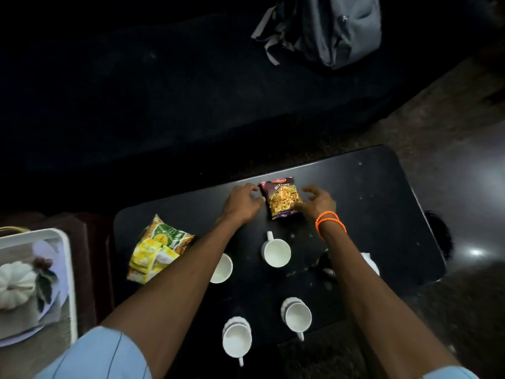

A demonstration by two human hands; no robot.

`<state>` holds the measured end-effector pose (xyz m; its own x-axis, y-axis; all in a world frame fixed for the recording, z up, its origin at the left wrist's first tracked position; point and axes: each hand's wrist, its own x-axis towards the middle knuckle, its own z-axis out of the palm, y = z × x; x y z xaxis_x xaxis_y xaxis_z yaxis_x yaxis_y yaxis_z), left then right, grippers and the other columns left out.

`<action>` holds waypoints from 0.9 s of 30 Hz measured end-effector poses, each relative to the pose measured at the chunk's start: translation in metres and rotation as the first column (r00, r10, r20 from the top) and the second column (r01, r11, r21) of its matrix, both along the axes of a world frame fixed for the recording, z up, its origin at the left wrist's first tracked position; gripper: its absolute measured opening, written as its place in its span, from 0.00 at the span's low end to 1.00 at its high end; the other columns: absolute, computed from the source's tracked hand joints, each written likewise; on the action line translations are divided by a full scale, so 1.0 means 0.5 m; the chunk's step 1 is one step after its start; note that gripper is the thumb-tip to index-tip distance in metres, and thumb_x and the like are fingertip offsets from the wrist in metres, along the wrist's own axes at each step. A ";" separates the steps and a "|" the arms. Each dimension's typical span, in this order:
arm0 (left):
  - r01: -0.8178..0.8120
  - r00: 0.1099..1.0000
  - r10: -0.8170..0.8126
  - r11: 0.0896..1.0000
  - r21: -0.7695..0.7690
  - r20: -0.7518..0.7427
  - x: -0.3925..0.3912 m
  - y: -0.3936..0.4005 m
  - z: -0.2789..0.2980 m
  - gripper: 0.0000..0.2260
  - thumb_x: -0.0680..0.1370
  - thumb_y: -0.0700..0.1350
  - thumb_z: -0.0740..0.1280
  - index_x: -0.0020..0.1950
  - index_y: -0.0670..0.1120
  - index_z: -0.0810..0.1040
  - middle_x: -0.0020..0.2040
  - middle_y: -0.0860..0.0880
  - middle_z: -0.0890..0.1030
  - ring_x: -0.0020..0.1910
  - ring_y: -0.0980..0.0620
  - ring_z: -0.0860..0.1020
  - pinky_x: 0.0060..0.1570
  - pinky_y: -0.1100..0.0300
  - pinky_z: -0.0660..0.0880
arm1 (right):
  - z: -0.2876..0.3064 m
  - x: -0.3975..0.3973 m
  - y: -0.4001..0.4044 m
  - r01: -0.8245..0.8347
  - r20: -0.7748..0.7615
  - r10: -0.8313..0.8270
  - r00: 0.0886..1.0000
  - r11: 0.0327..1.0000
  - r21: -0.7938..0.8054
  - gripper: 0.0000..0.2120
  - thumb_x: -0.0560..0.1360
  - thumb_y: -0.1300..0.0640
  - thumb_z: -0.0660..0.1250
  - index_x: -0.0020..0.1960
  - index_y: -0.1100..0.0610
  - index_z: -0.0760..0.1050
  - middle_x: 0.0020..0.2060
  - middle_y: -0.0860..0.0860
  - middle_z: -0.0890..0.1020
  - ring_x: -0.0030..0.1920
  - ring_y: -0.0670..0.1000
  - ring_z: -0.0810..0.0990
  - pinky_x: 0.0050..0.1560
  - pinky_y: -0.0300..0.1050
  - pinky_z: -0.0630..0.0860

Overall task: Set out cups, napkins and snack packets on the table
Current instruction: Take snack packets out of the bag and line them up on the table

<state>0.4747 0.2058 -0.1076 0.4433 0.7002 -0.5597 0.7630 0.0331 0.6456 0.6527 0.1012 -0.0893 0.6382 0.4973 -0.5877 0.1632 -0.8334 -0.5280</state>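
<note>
A dark purple "Mixture" snack packet [281,198] lies flat near the far edge of the black table [382,203]. My left hand [243,202] rests at its left edge, fingers curled against it. My right hand [318,201], orange bands on the wrist, touches its right side with fingers spread. A yellow-green snack packet [157,248] lies at the table's left. Several white cups stand on the table: one in the middle [276,252], one under my left forearm [222,268], two near me [237,341] [297,316], one behind my right forearm [369,262].
A white tray [65,272] holding a plate with a white pumpkin ornament [16,284] sits on a stool at the left. A grey backpack [336,28] rests on the dark sofa beyond the table. The floor at the right shows a light glare.
</note>
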 end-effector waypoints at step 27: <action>-0.028 0.993 0.028 1.000 0.000 0.112 0.029 -0.057 -0.031 0.41 0.70 0.40 0.80 0.80 0.52 0.67 0.70 0.41 0.75 0.56 0.42 0.83 0.68 0.51 0.75 | -0.029 -0.008 -0.019 -0.509 0.269 0.486 0.832 0.861 0.018 0.32 0.74 0.67 0.73 0.74 0.49 0.72 0.78 0.56 0.67 0.76 0.60 0.68 0.75 0.54 0.68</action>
